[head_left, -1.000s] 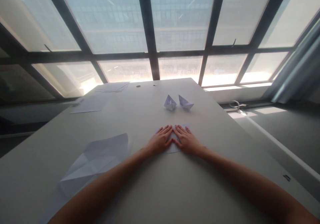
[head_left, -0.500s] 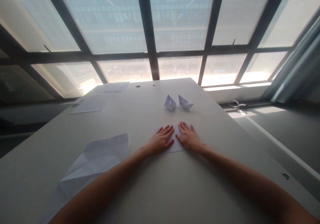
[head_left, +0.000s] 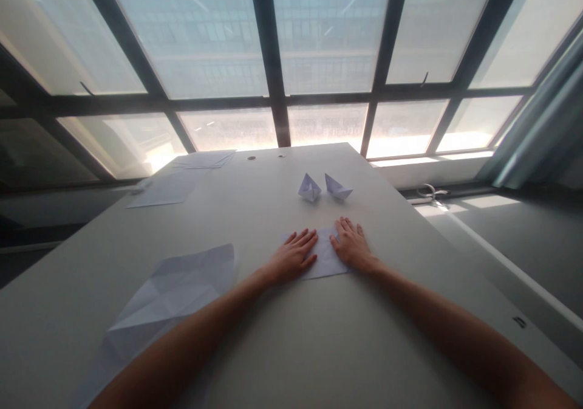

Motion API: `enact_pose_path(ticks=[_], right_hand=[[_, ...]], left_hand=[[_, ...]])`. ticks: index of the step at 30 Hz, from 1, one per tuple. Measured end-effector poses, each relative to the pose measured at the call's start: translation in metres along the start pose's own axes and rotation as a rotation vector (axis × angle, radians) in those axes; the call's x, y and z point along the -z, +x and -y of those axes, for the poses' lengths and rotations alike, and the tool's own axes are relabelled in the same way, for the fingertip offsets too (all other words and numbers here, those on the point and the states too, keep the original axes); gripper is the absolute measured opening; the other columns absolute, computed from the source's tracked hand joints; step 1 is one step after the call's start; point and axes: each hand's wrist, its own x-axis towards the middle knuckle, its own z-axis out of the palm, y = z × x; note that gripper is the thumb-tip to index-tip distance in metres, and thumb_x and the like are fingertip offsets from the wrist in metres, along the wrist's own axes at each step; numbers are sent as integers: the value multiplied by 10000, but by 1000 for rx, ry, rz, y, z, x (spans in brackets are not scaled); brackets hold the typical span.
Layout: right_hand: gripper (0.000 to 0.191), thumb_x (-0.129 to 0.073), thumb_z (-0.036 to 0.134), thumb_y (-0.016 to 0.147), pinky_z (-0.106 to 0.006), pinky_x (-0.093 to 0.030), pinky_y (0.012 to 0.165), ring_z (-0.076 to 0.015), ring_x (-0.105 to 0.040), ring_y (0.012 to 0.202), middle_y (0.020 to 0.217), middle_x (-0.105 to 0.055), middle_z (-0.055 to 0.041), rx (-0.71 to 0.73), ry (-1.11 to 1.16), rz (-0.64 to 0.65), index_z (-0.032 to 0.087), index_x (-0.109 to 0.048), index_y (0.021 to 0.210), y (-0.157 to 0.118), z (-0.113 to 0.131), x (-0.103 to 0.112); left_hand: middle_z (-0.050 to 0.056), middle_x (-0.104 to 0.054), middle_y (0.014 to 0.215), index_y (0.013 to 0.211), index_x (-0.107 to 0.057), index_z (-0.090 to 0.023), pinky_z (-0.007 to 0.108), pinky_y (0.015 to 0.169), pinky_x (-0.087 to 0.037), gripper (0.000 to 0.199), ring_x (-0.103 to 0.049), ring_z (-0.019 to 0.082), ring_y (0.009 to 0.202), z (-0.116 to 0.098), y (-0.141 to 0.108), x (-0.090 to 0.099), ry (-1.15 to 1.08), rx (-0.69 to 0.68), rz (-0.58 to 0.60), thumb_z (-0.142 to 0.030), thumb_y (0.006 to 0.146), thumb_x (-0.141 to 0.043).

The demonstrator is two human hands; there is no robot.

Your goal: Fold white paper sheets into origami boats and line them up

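Observation:
A small white sheet of paper (head_left: pixel 325 259) lies flat on the white table (head_left: pixel 291 342), under both hands. My left hand (head_left: pixel 293 256) rests palm down on its left part, fingers spread. On the paper's right edge lies my right hand (head_left: pixel 353 245), also palm down with the fingers stretched forward and the thumb apart. Just beyond the hands stand two folded paper boats, one at left (head_left: pixel 310 188) and one at right (head_left: pixel 337 187). How the paper is folded under the hands is hidden.
A large creased sheet (head_left: pixel 182 287) lies left of my left forearm and is partly covered by it. More flat white sheets (head_left: pixel 164 191) are at the table's far left. Windows (head_left: pixel 328 32) rise behind the table, with a curtain (head_left: pixel 537 123) at right.
My right hand has slid to the right and slightly away along the paper, uncovering more of its middle. My left hand has stayed in place.

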Motion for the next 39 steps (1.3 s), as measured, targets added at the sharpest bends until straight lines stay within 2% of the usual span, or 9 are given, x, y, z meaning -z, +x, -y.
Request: enact_pose_path(ticks=[11, 16, 21, 25, 28, 31, 35, 37, 39], right_hand=[[511, -421, 356, 956, -502, -120, 1158, -283, -234, 1439, 1531, -347, -175, 16, 46, -46, 127, -451, 1412, 1, -2, 0], [477, -468, 325, 937, -514, -161, 1147, -293, -298, 1405, 1483, -416, -174, 20, 100, -113, 134, -479, 1373, 1, -3, -2], [388, -549, 221, 864, -420, -349, 1067, -264, -512, 1190, 1245, -588, -151, 103, 243, -262, 144, -555, 1244, 1, -3, 2], [395, -537, 131, 823, -365, -448, 971, -232, -569, 1066, 1120, -615, -102, 215, 429, -397, 184, -562, 1213, 2, 0, 7], [426, -502, 103, 830, -346, -474, 929, -211, -599, 1001, 1060, -632, -72, 302, 555, -441, 210, -543, 1240, 2, 3, 9], [407, -513, 152, 856, -339, -470, 930, -203, -618, 992, 1052, -658, -61, 364, 616, -413, 217, -536, 1257, -2, 7, 12], [405, -486, 307, 927, -330, -462, 925, -204, -636, 1007, 1073, -692, -63, 334, 571, -246, 221, -511, 1322, -9, 12, 19], [335, -427, 361, 965, -315, -457, 906, -203, -637, 991, 1052, -704, -70, 348, 513, -177, 215, -604, 1209, -11, 13, 22], [376, -365, 398, 994, -291, -456, 850, -195, -638, 903, 944, -713, -72, 396, 464, -125, 200, -683, 964, -11, 13, 24]], left_hand=[[10, -183, 1606, 1542, -233, -237, 379, 1202, -98, 602, -129, 192, 1486, 0, -1, 0, -13, 11, -9, -523, 1012, -240], [15, -251, 1592, 1526, -284, -238, 391, 1204, -125, 572, -167, 202, 1479, 1, -1, 0, -26, 19, -42, -480, 1007, -294], [48, -329, 1561, 1504, -338, -219, 392, 1203, -147, 553, -206, 220, 1468, 0, -1, 0, -31, 40, -60, -455, 1004, -317], [65, -297, 1575, 1511, -314, -193, 385, 1205, -141, 574, -193, 213, 1472, 0, -1, -1, -31, 48, -63, -460, 1004, -308], [85, -234, 1594, 1526, -262, -158, 377, 1206, -133, 614, -167, 203, 1479, 1, 0, -2, -30, 55, -68, -477, 1003, -294], [94, -199, 1600, 1534, -229, -154, 381, 1205, -133, 621, -149, 204, 1482, 2, 0, -4, -27, 67, -68, -468, 1003, -290], [108, -184, 1601, 1537, -213, -135, 380, 1206, -130, 616, -147, 205, 1482, 3, 0, -5, -16, 87, -65, -444, 1007, -267], [113, -177, 1602, 1538, -206, -123, 373, 1207, -123, 622, -143, 199, 1483, 3, 0, -5, -10, 90, -62, -441, 1007, -265], [107, -170, 1604, 1541, -197, -128, 371, 1206, -120, 619, -136, 193, 1484, 3, 1, -5, -5, 93, -56, -429, 1005, -272]])
